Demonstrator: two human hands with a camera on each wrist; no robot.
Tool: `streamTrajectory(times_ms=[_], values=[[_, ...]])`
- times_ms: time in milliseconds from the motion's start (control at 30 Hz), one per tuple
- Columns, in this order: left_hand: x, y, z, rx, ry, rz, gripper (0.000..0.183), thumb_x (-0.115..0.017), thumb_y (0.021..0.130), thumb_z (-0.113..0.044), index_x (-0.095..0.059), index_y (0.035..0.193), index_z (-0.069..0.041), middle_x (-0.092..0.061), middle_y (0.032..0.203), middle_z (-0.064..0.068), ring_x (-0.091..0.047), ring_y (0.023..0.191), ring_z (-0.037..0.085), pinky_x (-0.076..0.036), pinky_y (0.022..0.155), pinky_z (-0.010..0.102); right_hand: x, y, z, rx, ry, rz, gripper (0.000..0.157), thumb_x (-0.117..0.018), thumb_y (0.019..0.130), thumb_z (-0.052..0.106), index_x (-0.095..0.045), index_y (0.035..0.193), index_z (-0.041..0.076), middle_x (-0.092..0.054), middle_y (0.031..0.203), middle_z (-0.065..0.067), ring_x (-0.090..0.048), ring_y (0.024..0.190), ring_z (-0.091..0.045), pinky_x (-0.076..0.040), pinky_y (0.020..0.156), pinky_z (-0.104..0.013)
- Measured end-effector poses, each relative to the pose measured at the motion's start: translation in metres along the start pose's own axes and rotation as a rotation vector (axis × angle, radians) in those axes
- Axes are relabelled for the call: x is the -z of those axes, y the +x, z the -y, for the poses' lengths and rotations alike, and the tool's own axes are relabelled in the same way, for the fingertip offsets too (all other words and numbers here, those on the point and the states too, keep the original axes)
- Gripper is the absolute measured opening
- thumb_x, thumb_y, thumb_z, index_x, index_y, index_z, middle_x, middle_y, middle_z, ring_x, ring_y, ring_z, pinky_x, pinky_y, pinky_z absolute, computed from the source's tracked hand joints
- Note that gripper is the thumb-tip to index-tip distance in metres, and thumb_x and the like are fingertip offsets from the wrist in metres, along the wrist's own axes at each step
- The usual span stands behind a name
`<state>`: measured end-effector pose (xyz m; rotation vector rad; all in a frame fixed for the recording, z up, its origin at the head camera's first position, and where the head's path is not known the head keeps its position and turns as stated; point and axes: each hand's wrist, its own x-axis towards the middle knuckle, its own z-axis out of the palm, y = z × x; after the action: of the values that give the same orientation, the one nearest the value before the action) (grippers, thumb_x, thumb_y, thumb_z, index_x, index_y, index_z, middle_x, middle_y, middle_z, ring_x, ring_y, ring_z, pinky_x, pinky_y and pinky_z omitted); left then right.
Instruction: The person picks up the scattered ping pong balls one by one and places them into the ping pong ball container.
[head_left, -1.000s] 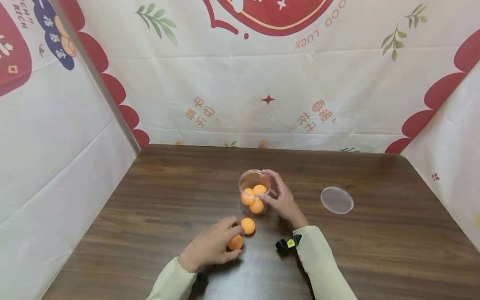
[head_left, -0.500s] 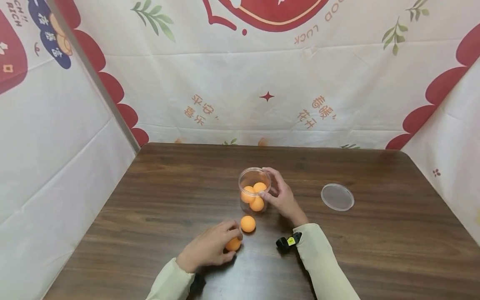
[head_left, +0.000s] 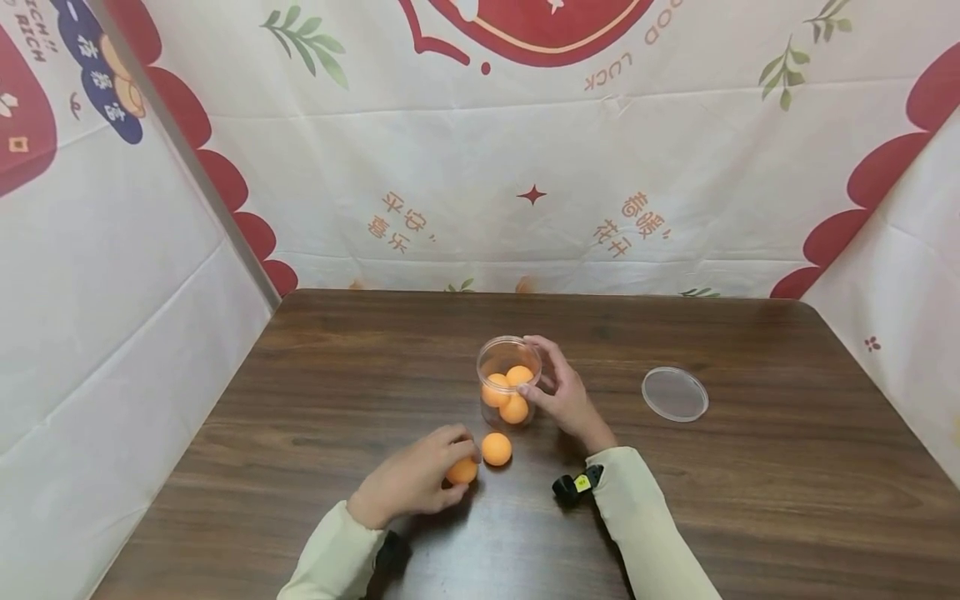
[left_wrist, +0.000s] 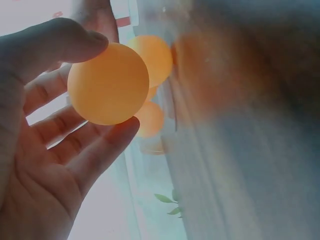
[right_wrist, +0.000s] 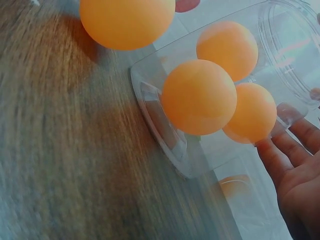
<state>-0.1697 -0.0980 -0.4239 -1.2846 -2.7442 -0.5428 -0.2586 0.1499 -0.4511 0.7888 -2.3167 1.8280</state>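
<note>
My left hand (head_left: 420, 473) pinches an orange ping-pong ball (left_wrist: 107, 84) between thumb and fingers, left of the jar's front. In the left wrist view the ball appears slightly off the tabletop. Another orange ping-pong ball (head_left: 497, 449) lies loose on the table, between that hand and the jar. The clear plastic jar (head_left: 491, 358) stands upright and lidless, with three orange balls (right_wrist: 199, 97) inside. With thumb and fingers around its right side, my right hand (head_left: 562, 398) holds the jar near the rim. The jar's far side is partly hidden by those fingers.
A clear round lid (head_left: 675, 394) lies flat on the dark wooden table (head_left: 750, 500), to the right of the jar. Printed white cloth (head_left: 480, 167) hangs behind the table and along both sides. Black wrist cameras (head_left: 576, 486) sit at the sleeves.
My left hand has drawn the pinched ball leftward, away from the loose ball, then slightly up and forward. The right hand and the jar stay in place.
</note>
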Motion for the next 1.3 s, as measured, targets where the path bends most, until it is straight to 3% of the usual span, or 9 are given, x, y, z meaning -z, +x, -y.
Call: streamTrajectory(times_ms=[167, 400, 533, 633, 867, 1033, 1300], values=[[0.006, 0.007, 0.002, -0.027, 0.01, -0.024, 0.026, -0.074, 0.077, -0.013, -0.062, 0.1, -0.01, -0.052, 0.098, -0.001, -0.05, 0.083, 0.008, -0.047, 0.073, 0.017, -0.001, -0.001, 0.008, 0.003, 0.011, 0.002, 0.066, -0.063, 0.084, -0.008, -0.032, 0.142, 0.001, -0.042, 0.141, -0.028, -0.037, 0.134, -0.042, -0.038, 0.102, -0.058], [0.015, 0.019, 0.009, -0.115, 0.025, -0.126, 0.027, -0.074, 0.077, -0.011, -0.062, 0.1, -0.01, -0.052, 0.096, -0.001, -0.049, 0.082, 0.008, -0.046, 0.071, 0.015, -0.001, -0.005, 0.034, -0.006, -0.026, 0.002, 0.062, -0.062, 0.083, -0.007, -0.033, 0.138, -0.006, -0.043, 0.138, -0.032, -0.039, 0.131, -0.046, -0.038, 0.1, -0.06], [0.025, 0.029, 0.014, -0.129, 0.006, -0.174, 0.025, -0.074, 0.078, -0.01, -0.062, 0.101, -0.01, -0.054, 0.098, 0.0, -0.051, 0.085, 0.009, -0.047, 0.074, 0.017, -0.001, -0.006, 0.029, -0.011, -0.01, 0.001, 0.063, -0.062, 0.084, -0.007, -0.034, 0.139, -0.003, -0.042, 0.14, -0.031, -0.036, 0.134, -0.045, -0.037, 0.101, -0.06], [0.035, 0.036, 0.018, -0.131, 0.002, -0.195, 0.025, -0.073, 0.079, -0.009, -0.062, 0.101, -0.008, -0.056, 0.1, 0.002, -0.054, 0.089, 0.011, -0.049, 0.077, 0.021, -0.002, -0.006, 0.015, -0.003, -0.004, -0.003, 0.063, -0.064, 0.085, -0.003, -0.035, 0.141, 0.005, -0.044, 0.141, -0.025, -0.038, 0.135, -0.041, -0.038, 0.102, -0.057], [0.053, 0.058, 0.023, -0.157, -0.001, -0.261, 0.028, -0.074, 0.079, -0.008, -0.064, 0.104, -0.005, -0.057, 0.102, 0.004, -0.056, 0.091, 0.012, -0.051, 0.078, 0.023, 0.001, -0.003, 0.007, 0.008, 0.006, -0.005, 0.064, -0.064, 0.085, -0.001, -0.035, 0.141, 0.006, -0.043, 0.142, -0.025, -0.037, 0.135, -0.042, -0.039, 0.101, -0.058], [0.054, 0.075, 0.027, -0.163, -0.009, -0.325, 0.026, -0.074, 0.078, -0.007, -0.064, 0.102, -0.005, -0.056, 0.102, 0.005, -0.056, 0.09, 0.014, -0.051, 0.077, 0.022, 0.001, -0.001, -0.001, 0.014, 0.0, 0.002, 0.064, -0.065, 0.085, 0.0, -0.035, 0.141, 0.009, -0.043, 0.143, -0.022, -0.038, 0.135, -0.039, -0.039, 0.102, -0.055], [0.048, 0.093, 0.033, -0.154, -0.038, -0.326, 0.025, -0.074, 0.079, -0.007, -0.064, 0.102, -0.006, -0.055, 0.1, 0.005, -0.055, 0.085, 0.013, -0.051, 0.075, 0.022, -0.001, 0.0, -0.001, 0.025, 0.007, 0.009, 0.065, -0.061, 0.084, -0.007, -0.032, 0.141, 0.0, -0.042, 0.14, -0.029, -0.039, 0.131, -0.046, -0.038, 0.1, -0.061]])
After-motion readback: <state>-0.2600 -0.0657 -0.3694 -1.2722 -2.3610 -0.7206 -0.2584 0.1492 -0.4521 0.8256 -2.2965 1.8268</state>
